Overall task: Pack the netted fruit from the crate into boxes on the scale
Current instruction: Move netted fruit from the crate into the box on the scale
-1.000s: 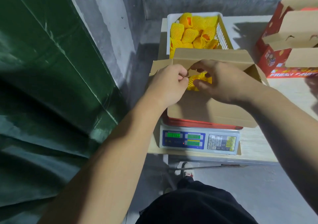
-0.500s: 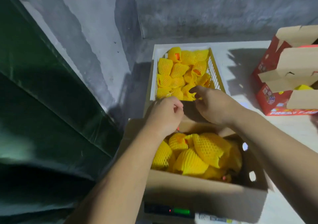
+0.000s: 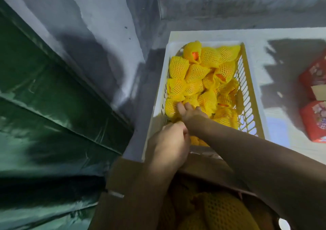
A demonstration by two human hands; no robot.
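Now both hands are down in the crate, where half a second ago they hovered above the near flap of the box — the view has tipped forward too, so the scale's display has gone out of sight. The right hand [image 3: 189, 112] reaches deepest, its fingers spread and pressed among the netted fruit [image 3: 194, 74] at the crate's near left corner; whether they have closed round one piece I cannot tell. The left hand [image 3: 169, 145] sits just behind it at the crate's near edge, fingers curled, thumb and fingertips drawn together; what they pinch, if anything, is hidden by the right wrist.

The crate [image 3: 247, 81] is a long white-and-yellow lattice basket, its long axis running away from the person toward the back wall. Fruit in yellow foam nets fills it in a loose heap, the nets pointing every which way; two or three show orange skin at an open end.

Nearer the person, under both forearms, the brown cardboard box [image 3: 123, 185] stands open — more netted fruit lies inside. Its far flap and the two arms cover the crate's near end. On the white tabletop [image 3: 282, 35] well to the right stand red printed cartons [image 3: 314, 120]. A green tarpaulin [image 3: 53, 106] hangs at the left against the grey wall.
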